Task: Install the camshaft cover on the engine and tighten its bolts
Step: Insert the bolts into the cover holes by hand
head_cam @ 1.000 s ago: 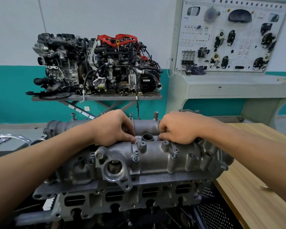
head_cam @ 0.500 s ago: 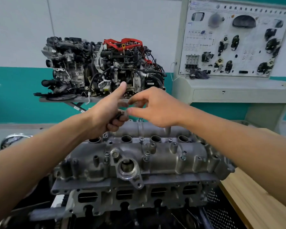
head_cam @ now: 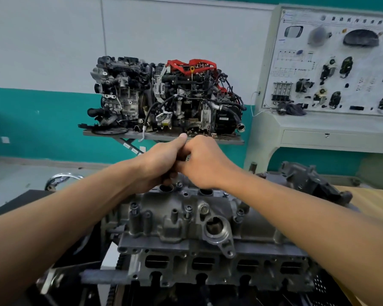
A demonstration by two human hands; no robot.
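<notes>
The grey aluminium camshaft cover (head_cam: 175, 226) sits on the engine's cylinder head (head_cam: 208, 266) in front of me. Several bolts stand in its bosses, such as one bolt (head_cam: 134, 206) at the near left. My left hand (head_cam: 159, 162) is curled into a fist above the cover's far edge, with small dark pieces, apparently bolts (head_cam: 167, 181), showing between its fingers. My right hand (head_cam: 206, 164) presses against it from the right. Its fingertips are tucked into the left fist and hidden.
A complete engine (head_cam: 164, 100) with red hoses stands on a stand by the far wall. A white training panel (head_cam: 332, 62) is at the right. A dark cast part (head_cam: 307, 182) lies on the wooden table (head_cam: 374, 199). A chrome ring (head_cam: 62, 176) is at the left.
Both hands lifted off the cover's top. The right hand, open-fingered half a second ago, has closed in against the left fist. My view has shifted.
</notes>
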